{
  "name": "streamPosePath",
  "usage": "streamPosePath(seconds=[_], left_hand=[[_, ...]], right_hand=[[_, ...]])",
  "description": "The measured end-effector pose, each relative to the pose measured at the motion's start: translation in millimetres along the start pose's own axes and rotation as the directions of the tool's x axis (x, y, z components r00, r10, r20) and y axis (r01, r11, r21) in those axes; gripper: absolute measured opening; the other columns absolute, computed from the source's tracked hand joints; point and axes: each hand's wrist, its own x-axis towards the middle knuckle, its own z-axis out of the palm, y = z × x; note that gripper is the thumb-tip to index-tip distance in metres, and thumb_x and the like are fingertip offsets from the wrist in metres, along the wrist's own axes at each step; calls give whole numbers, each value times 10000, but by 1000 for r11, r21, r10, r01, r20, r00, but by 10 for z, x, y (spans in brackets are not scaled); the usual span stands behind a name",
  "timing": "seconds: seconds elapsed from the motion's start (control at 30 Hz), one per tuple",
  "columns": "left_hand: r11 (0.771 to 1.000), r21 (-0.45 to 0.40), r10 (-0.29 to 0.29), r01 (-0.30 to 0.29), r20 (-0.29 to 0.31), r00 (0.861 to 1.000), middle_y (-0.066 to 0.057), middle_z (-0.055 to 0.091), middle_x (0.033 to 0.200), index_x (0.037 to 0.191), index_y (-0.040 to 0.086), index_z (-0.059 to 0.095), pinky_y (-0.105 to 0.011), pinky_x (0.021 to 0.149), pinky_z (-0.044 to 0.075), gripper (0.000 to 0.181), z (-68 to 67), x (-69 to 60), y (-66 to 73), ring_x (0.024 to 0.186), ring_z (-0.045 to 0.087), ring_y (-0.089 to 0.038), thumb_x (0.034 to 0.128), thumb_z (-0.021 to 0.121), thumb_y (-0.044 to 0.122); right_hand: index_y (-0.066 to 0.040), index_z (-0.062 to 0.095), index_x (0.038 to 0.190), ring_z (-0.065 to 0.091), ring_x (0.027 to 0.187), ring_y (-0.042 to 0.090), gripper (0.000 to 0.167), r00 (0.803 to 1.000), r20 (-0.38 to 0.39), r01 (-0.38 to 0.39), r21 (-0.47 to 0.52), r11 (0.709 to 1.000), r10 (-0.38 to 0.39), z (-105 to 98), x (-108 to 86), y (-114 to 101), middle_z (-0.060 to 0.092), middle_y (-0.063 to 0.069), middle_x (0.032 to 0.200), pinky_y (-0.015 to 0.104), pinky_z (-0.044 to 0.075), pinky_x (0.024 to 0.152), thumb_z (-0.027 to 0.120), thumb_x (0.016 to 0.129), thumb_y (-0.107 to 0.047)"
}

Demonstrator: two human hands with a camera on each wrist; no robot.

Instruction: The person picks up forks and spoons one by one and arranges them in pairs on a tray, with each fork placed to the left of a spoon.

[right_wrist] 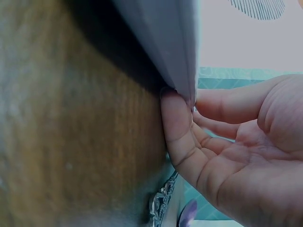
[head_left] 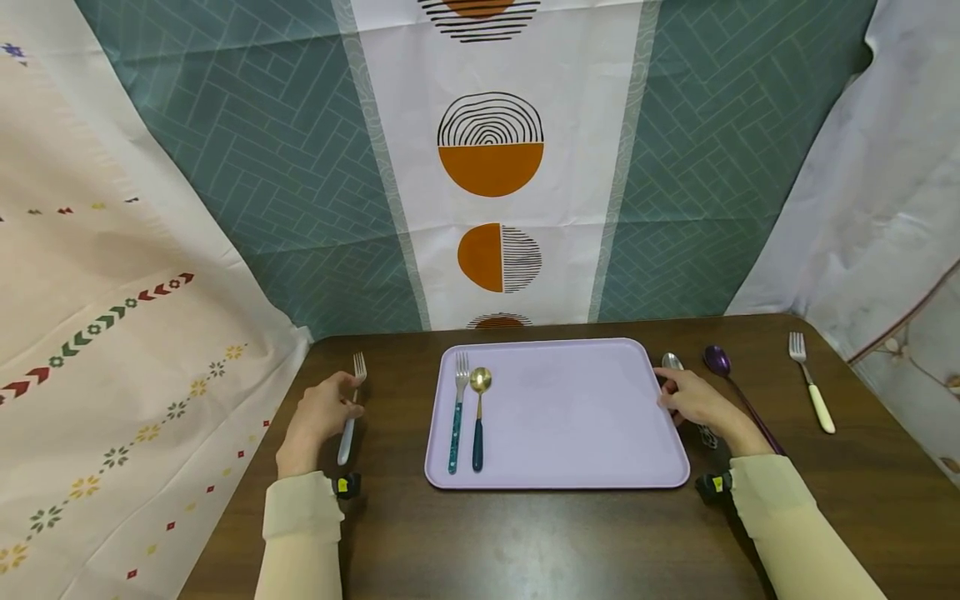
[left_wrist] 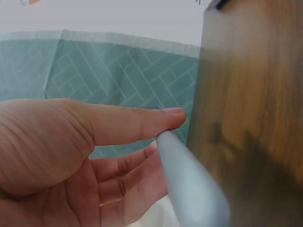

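My left hand pinches a fork with a pale grey-blue handle at the table's left side, tines pointing away. In the left wrist view the handle extends from between thumb and fingers toward the camera. With thumb above and a finger beneath, my right hand pinches the right rim of a lilac tray. The right wrist view shows the tray's edge between them. On the tray's left part lie a fork with a teal handle and a gold spoon with a dark green handle, side by side.
Right of the tray, a silver spoon with an ornate handle lies partly hidden under my right hand. Beyond it are a purple spoon and a cream-handled fork. Patterned cloths hang behind and beside the brown wooden table.
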Motion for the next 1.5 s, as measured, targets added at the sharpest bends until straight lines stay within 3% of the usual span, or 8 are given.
streamPosePath(seconds=[0.2,0.4,0.63,0.97,1.5], left_hand=[[1000,-21,4,-4,19,1000,-75,702,844,1351,24,585,-366,628,500,481,14,47,168,682,608,-203,919,784,94],[999,-42,28,-27,34,999,-86,665,852,1355,27,578,-329,593,489,484,33,74,327,663,593,-200,923,786,94],[998,-31,62,-62,24,998,-84,648,837,1336,26,580,-326,582,488,471,83,87,426,644,582,-194,916,789,77],[993,-100,65,-59,48,997,-130,659,884,1363,-4,567,-323,595,575,492,116,136,521,626,659,-189,922,779,44],[991,-101,90,-83,68,994,-138,668,898,1356,16,576,-339,616,581,480,193,204,734,628,646,-208,922,777,46]], right_hand=[[238,254,1488,611,777,233,629,1000,-4,4,5,1000,-4,-3,9,3,526,187,944,410,611,633,541,946,97],[235,258,1488,612,774,228,629,1000,-6,-3,13,1000,3,-2,16,5,526,186,947,414,610,638,542,944,97],[236,257,1488,607,769,221,632,1000,-4,-4,26,1000,4,4,17,6,517,176,942,413,608,637,540,941,99],[234,262,1488,609,785,236,625,1000,-5,-8,19,1000,8,1,-6,-15,513,175,942,418,602,648,542,948,90],[231,252,1495,620,800,244,631,1000,-3,-12,14,1000,12,-4,-8,-4,519,182,953,415,608,651,542,955,80]])
